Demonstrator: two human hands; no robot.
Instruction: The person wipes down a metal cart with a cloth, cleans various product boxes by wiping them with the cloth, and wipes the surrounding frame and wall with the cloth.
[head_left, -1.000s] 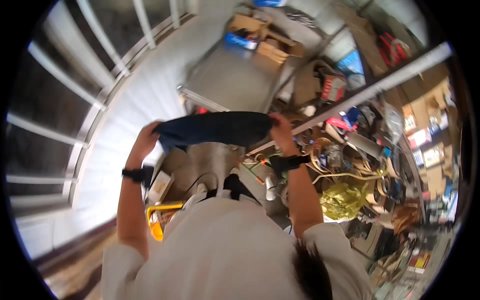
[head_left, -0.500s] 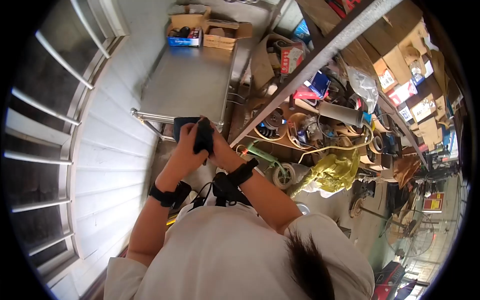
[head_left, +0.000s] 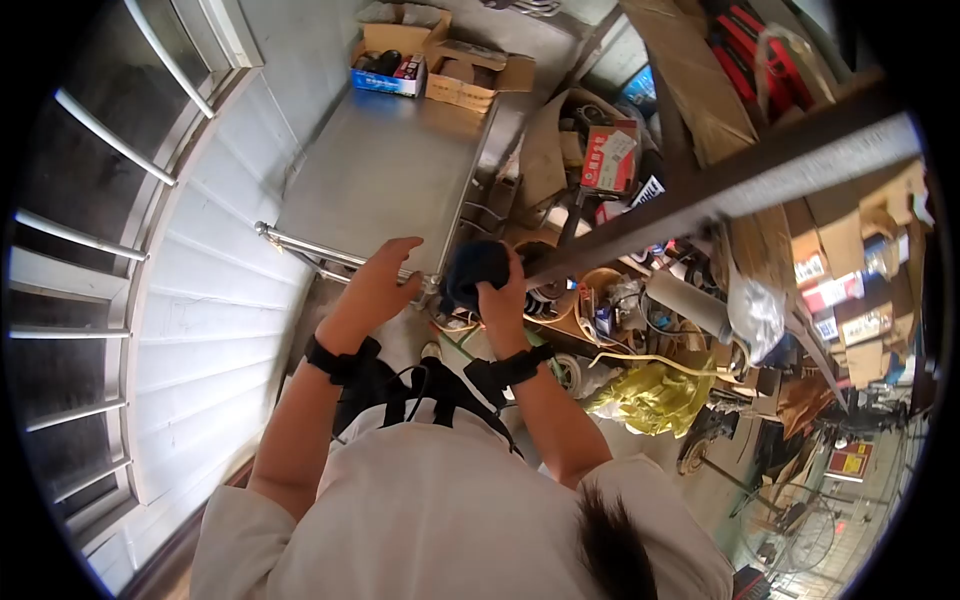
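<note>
A bunched dark blue cloth (head_left: 474, 270) is gripped in my right hand (head_left: 506, 298), its thumb pressed over the front. My left hand (head_left: 372, 292) is empty, fingers apart, a short way left of the cloth and over the near edge of a metal table (head_left: 375, 160). That table has a bare steel top and a tubular rail along its near side. Both of my wrists wear black straps.
On the table's far end sit a blue-fronted box (head_left: 388, 80) and an open cardboard box (head_left: 465, 80). A metal shelf post (head_left: 740, 195) slants across the right, before cluttered shelves. A yellow plastic bag (head_left: 655, 395) lies below. A white panelled wall (head_left: 200, 330) runs along the left.
My hands have come apart. The cloth, earlier between both hands, has moved right in my right hand, while my left hand has let go and opened. The view has shifted slightly.
</note>
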